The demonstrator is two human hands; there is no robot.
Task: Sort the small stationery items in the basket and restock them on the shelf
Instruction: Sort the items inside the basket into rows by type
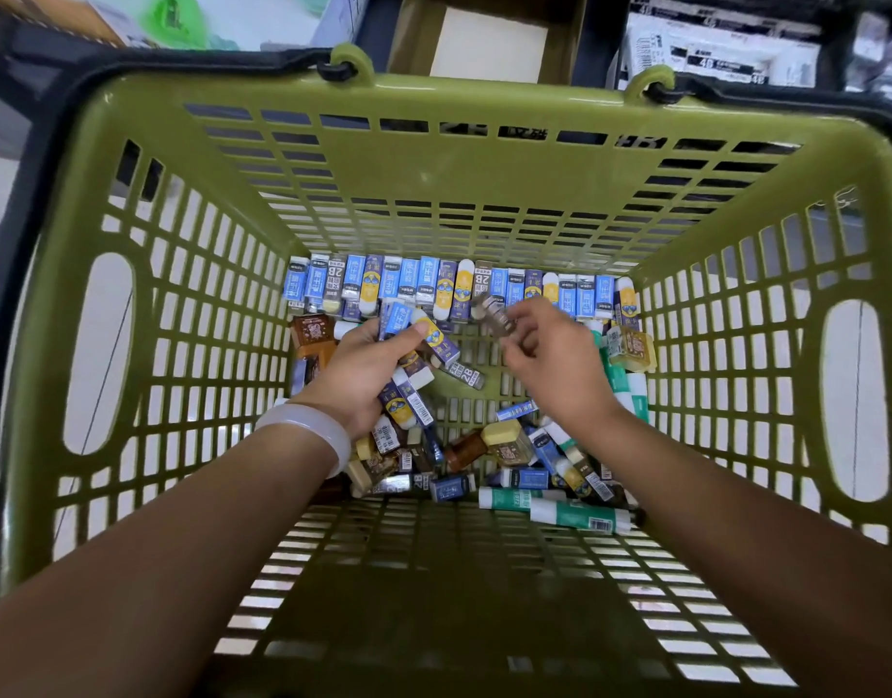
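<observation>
At frame centre, the right hand (552, 362) pinches a small blurred eraser (492, 313) in its fingers above the olive basket (192, 158) floor. Left of it, the left hand (361, 370) grips several sleeved erasers (431, 340). A sorted row (459, 287) lines the far wall; loose ones lie below.

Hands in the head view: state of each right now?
Left hand: closed around a bunch of small blue-and-yellow wrapped erasers.
Right hand: pinching one small grey-brown wrapped eraser above the olive-green plastic basket.
</observation>
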